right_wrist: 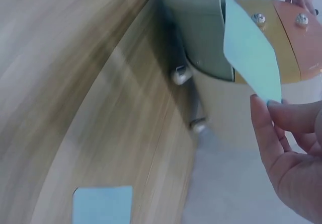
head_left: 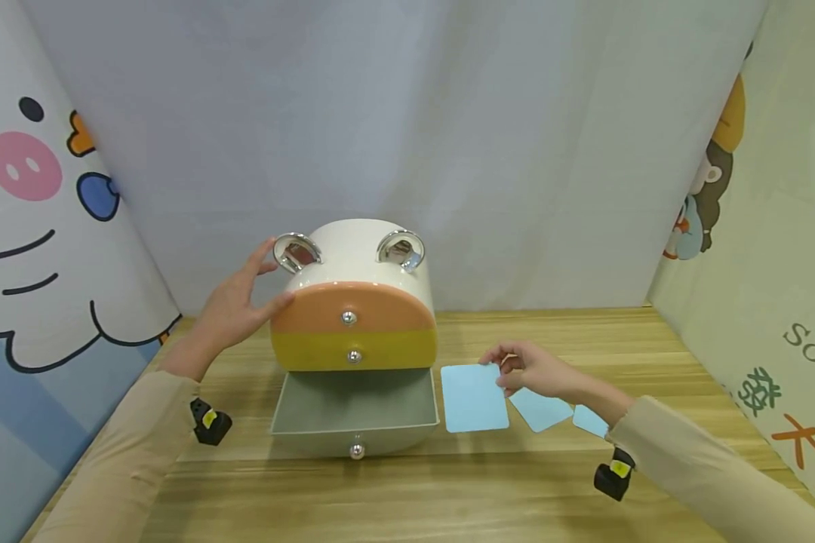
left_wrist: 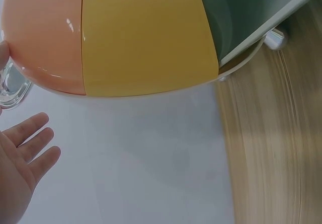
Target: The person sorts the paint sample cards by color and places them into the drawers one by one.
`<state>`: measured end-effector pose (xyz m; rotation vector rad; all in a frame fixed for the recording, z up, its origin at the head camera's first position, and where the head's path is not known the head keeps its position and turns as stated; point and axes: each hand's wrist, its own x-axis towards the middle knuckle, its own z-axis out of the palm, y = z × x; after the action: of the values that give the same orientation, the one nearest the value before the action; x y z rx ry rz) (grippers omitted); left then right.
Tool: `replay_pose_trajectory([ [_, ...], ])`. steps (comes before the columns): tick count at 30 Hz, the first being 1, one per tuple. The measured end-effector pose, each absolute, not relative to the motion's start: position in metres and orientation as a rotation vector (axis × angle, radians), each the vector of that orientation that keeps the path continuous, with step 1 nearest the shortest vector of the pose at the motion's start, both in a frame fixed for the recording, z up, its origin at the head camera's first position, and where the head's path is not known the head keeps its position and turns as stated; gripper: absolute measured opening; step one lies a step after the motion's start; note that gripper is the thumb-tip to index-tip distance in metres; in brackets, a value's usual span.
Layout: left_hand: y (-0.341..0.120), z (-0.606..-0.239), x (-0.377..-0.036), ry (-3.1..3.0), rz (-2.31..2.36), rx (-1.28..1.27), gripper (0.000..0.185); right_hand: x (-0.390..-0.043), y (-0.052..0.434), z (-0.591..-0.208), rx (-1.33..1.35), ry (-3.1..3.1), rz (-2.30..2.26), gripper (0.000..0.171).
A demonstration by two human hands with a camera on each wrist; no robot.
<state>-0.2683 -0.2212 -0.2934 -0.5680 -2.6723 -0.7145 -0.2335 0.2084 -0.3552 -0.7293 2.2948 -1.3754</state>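
A small drawer cabinet (head_left: 367, 256) with a white rounded top and two silver ring-like ears stands on the table. Its orange drawer (head_left: 319, 311) and yellow drawer (head_left: 394, 353) are closed; the grey bottom drawer (head_left: 380, 403) is pulled out, its inside showing bare. My left hand (head_left: 234, 305) rests at the cabinet's left side, thumb at the orange front and fingers spread near the left ear. Between thumb and fingers my right hand (head_left: 533, 369) pinches a light blue card (head_left: 474, 400) by its upper right edge, just right of the open drawer.
Two more blue cards, one in the middle (head_left: 542, 409) and one farther right (head_left: 589, 420), lie on the wooden table (head_left: 407, 498) below the right forearm. A pale curtain (head_left: 516, 151) hangs behind, with printed cartoon panels on both sides.
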Motion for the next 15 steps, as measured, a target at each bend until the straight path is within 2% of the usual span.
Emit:
replay_pose_trajectory([
  [15, -0.222, -0.294, -0.268, -2.679, -0.74, -0.558, 0.081, -0.239, 0.146, -0.361, -0.677, 2.368, -1.587, 0.03],
])
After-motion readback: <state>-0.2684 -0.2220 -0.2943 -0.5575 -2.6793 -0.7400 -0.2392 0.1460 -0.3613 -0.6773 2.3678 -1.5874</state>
